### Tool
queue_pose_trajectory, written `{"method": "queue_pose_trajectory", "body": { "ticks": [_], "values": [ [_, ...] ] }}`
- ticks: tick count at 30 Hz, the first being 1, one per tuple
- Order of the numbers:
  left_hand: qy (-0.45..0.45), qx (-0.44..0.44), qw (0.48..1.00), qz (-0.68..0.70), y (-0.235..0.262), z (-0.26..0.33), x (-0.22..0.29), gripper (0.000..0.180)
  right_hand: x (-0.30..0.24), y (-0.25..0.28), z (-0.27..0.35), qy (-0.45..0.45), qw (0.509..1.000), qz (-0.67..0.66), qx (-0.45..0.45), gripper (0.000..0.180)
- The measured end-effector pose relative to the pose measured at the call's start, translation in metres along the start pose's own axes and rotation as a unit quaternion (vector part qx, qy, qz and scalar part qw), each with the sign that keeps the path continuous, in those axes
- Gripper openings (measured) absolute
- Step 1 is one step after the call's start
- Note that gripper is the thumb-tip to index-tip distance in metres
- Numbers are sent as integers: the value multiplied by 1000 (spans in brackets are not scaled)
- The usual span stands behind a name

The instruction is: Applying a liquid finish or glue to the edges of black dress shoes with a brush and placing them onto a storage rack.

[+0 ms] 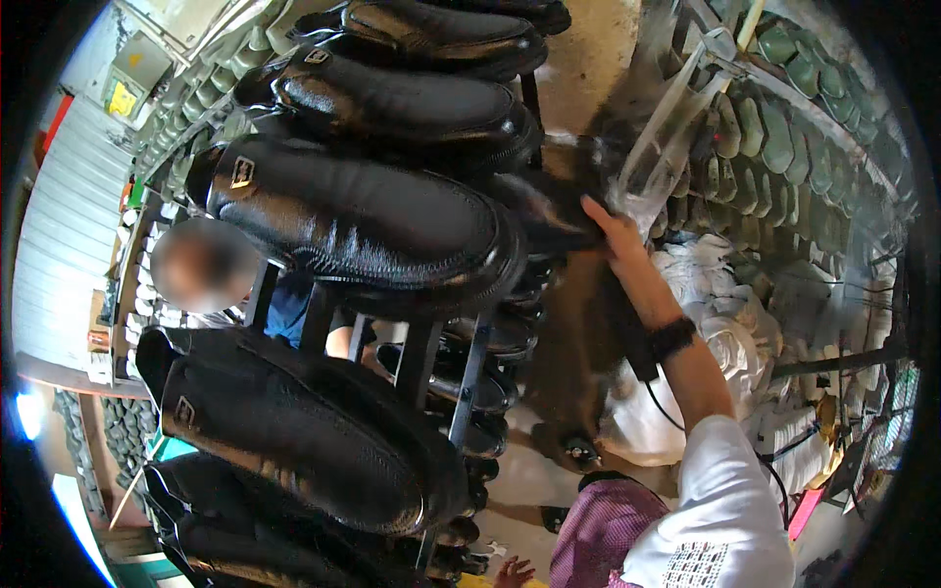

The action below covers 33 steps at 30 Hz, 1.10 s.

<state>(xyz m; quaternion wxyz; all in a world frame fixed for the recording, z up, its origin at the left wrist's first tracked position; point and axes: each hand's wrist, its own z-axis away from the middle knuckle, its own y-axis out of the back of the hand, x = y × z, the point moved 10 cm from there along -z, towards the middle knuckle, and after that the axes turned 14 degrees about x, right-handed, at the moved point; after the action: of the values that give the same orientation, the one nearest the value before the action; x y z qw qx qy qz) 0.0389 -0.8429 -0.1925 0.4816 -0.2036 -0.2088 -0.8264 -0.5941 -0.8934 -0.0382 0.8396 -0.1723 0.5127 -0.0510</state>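
My right hand [618, 235] is closed around a black corded tool [633, 338], shaped somewhat like a hair dryer. Its handle hangs beside my forearm with a cable at the lower end. The dark front part by my fingers is blurred and runs behind the shoes, so its exact shape is hard to tell. Nearest to it is a glossy black slip-on shoe [363, 216] with a metal ornament, on a rack [420, 363]. Below that sits another black shoe [314, 441]. At the lower edge my left hand [515, 571] shows only its fingers, spread and holding nothing.
More black shoes [392, 93] fill the rack's upper tiers and the lower left. Behind the rack is another person [284, 309], partly hidden. Green shoe lasts [784, 147] line shelves at the right, above white bags [706, 323]. A cable [774, 480] runs past my sleeve.
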Motion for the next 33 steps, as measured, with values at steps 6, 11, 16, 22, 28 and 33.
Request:
{"method": "queue_pose_trajectory", "body": {
  "ticks": [6,11,16,22,28,33],
  "values": [
    [8,-36,999,7,-25,40,-21,36,76,136,148,-91,994,-52,-5,46],
    [-198,-180,963,-39,-97,61,65,45,103,189,290,-185,981,-38,48,40],
    [-190,-212,958,45,-180,133,120,77,88,196,399,-148,983,26,109,49],
    [-209,-34,961,176,-152,141,75,81,35,194,474,267,860,422,106,55],
    [-283,-9,949,138,-105,156,80,72,4,171,476,267,893,357,-59,41],
    [-314,-79,938,121,-92,184,79,79,-5,117,474,295,844,398,-207,41]
  ]
}}
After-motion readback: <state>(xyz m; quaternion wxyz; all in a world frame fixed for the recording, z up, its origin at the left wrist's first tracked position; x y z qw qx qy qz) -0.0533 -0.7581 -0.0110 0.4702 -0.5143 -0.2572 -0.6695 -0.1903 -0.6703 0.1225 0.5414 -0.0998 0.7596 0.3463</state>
